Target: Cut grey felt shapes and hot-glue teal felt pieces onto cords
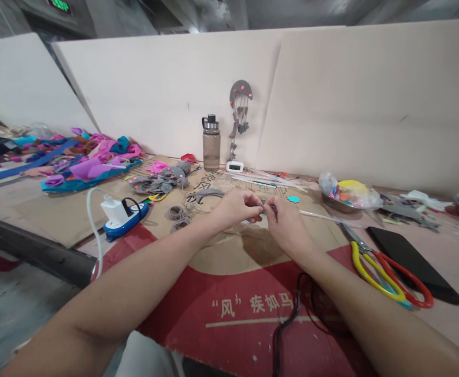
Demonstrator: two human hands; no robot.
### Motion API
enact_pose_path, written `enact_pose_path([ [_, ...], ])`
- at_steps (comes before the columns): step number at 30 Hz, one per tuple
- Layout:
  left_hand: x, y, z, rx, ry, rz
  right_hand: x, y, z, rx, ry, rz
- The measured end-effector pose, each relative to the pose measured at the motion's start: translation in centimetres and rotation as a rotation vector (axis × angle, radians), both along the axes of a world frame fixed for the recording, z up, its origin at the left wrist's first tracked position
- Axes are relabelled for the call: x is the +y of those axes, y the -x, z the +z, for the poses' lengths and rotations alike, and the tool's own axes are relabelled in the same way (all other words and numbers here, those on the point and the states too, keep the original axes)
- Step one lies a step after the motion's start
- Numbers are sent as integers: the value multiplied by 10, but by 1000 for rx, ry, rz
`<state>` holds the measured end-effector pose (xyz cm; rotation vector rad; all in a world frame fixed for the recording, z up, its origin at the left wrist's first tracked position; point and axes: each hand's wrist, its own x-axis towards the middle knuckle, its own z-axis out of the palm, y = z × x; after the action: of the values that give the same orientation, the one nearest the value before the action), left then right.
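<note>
My left hand (242, 205) and my right hand (282, 222) meet above the cardboard, fingertips pinched together. Between them is something small and dark that I cannot make out, mostly hidden by the fingers. A curved grey felt piece (209, 193) lies just beyond my left hand, and coils of grey yarn (180, 217) rest to its left. Past my right hand is a small turquoise felt cutout (293, 199). A thin whitish stick (324, 215) stretches from near my right hand toward the scissors (379, 267), which have yellow and red handles.
A water bottle (211, 146) and small white digital clock (235, 166) stand by the back board, where a grey moon-shaped felt hanging (240, 99) is fixed. Left are a blue power strip (125, 222) and felt scraps (91, 165); right, a metal bowl (343, 204) and black phone (414, 264).
</note>
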<state>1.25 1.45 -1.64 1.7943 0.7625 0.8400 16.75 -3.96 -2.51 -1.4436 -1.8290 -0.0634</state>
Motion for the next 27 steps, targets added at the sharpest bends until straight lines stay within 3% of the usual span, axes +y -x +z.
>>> enact_pose_path([
  [5, -3, 1, 4, 58, -161, 87, 0, 0, 5, 172, 95, 91],
  [9, -5, 0, 7, -13, -55, 94, 2, -1, 6, 323, 122, 95],
  [15, -3, -2, 5, -70, 59, 63, 0, -1, 8, 249, 24, 80],
  [27, -3, -1, 2, -52, -17, 12, -3, -1, 11, 163, -16, 55],
])
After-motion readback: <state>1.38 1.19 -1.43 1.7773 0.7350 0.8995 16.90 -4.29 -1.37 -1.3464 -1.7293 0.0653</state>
